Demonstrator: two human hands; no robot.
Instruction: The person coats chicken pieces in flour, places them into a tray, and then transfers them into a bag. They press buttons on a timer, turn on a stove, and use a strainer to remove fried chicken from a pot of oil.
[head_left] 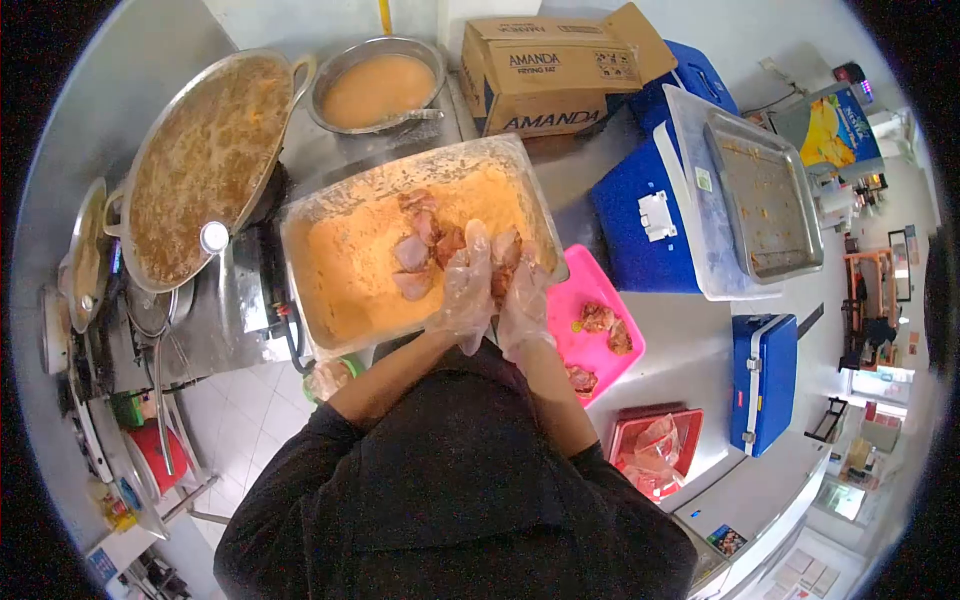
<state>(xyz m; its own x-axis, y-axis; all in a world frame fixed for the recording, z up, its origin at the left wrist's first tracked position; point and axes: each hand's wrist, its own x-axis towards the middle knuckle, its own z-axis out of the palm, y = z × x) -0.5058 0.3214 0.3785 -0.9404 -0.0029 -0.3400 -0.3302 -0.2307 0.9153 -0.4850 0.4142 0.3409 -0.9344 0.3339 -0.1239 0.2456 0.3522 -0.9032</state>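
Note:
My left hand (466, 298), in a clear plastic glove, reaches into a rectangular metal tray (400, 160) of orange-tinted flour. Its fingers stretch forward along pieces of raw meat (413, 252). Beside it my gloved right hand (527, 305) curls at a darker meat piece (503, 280) between the two hands. Several more pieces lie bunched on the flour just ahead of and left of my fingers. To the right, a bright pink tray (625, 345), partly under the metal tray's edge, bears several seasoned meat pieces (600, 318).
At left, a wide pan (205, 170) holds bubbling brown oil. A metal bowl (380, 90) of orange liquid stands behind the flour. An open carton (550, 75), a blue cooler (645, 205) topped by a metal tray (765, 195), and a red basin (655, 450) with plastic bags are around.

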